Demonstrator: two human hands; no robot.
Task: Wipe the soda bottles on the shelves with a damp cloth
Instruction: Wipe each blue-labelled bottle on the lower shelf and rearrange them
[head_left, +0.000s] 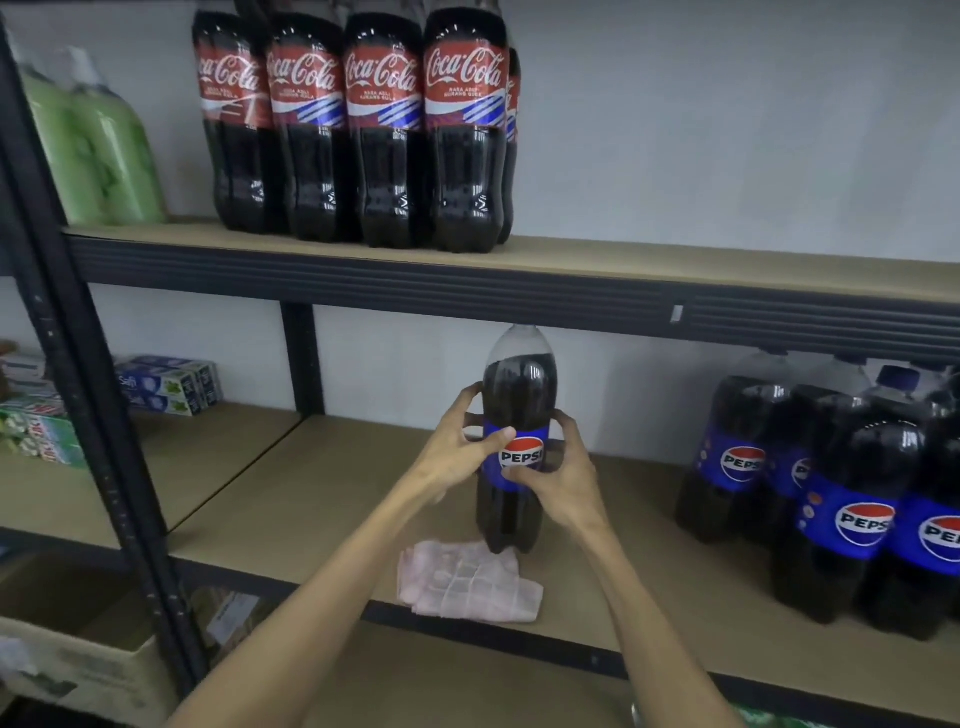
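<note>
**Fingers (470, 396) of both hands wrapped round one Pepsi bottle (519, 379)**

Fingers of my left hand (452, 457) curl round its left side, thumb on the blue label; my right hand (563, 478) grips the right side likewise. It is upright on the lower shelf (311, 493), near the front edge. A folded pale pink cloth (470, 582) lies just before its base, in neither hand. Well apart to the right, more Pepsi bottles (831, 514) cluster on that shelf. Coca-Cola bottles (384, 130) line the upper shelf (649, 270), green bottles (104, 150) to their left.
</note>
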